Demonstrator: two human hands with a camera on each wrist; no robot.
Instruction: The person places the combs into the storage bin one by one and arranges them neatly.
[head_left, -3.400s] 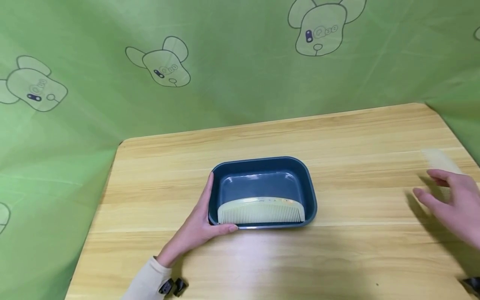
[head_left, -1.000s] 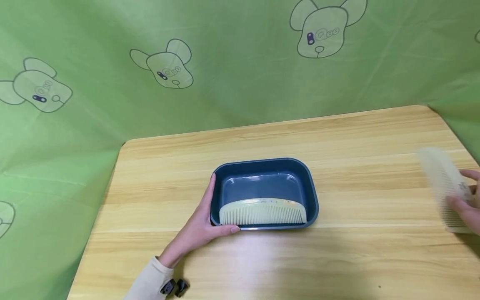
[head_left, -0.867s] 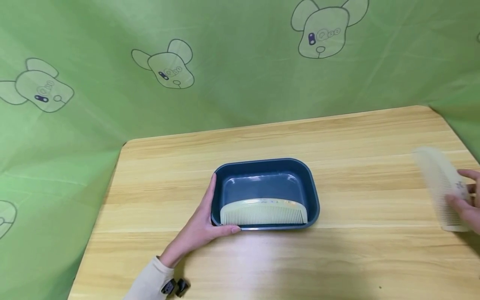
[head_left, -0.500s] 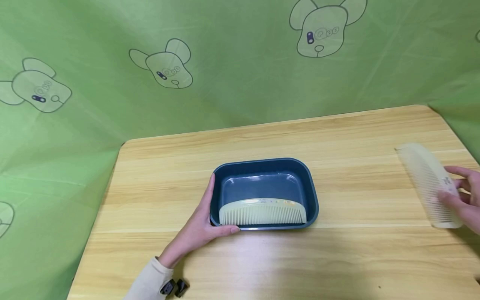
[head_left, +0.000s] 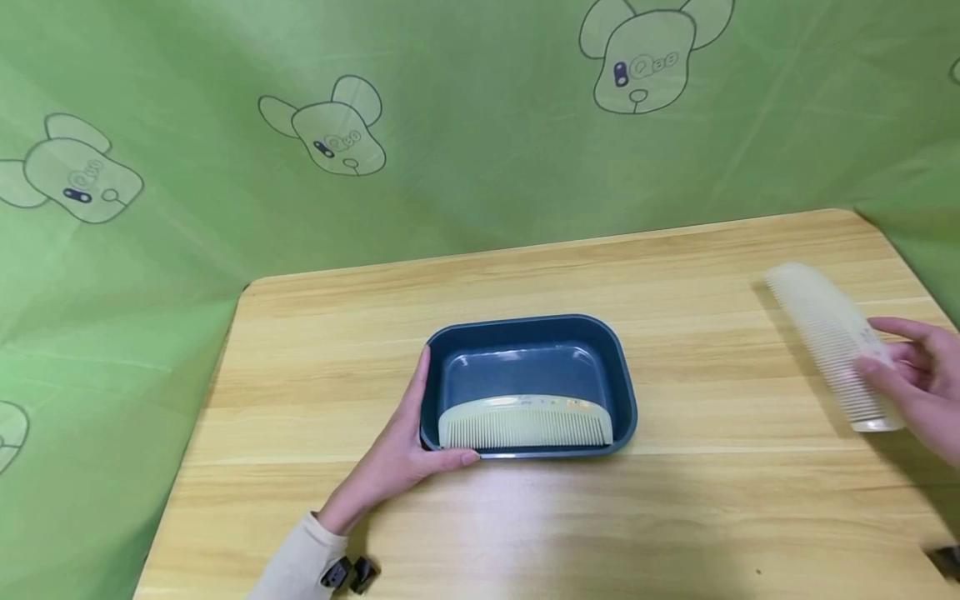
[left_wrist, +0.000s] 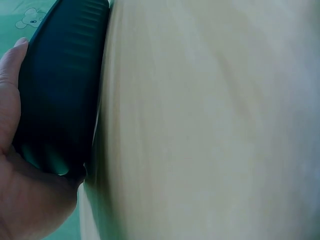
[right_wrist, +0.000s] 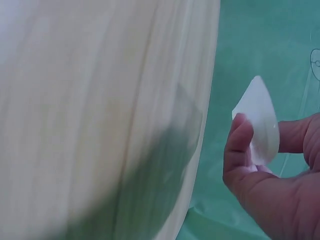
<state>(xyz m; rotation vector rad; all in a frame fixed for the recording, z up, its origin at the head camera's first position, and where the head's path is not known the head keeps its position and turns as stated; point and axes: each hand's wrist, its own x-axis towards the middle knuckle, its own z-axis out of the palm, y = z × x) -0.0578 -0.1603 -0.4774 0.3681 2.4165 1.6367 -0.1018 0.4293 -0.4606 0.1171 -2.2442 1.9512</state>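
Observation:
My left hand (head_left: 401, 454) grips the left end of a dark blue plastic tray (head_left: 622, 375), its thumb along the front wall; the left wrist view shows the tray's dark outer wall (left_wrist: 62, 85) by that hand. Leaning inside the tray's front is a pale cream comb (head_left: 525, 423), teeth downward. At the right, my right hand (head_left: 922, 375) pinches a second pale comb (head_left: 821, 333) by its spine, thumb on the near face, teeth toward the left. It is held above the table, with a shadow beneath; the right wrist view shows this comb (right_wrist: 260, 122) nearly end-on.
The wooden table (head_left: 337, 350) has its back edge against a green cloth (head_left: 480, 167) printed with cartoon animal heads. More cloth hangs at the left and right sides. A small dark device (head_left: 348, 575) is on the left wrist.
The right hand reached over the comb lying at the right, took hold of it, and lifted it, then carried it left and slightly away. The left hand and tray have stayed in place.

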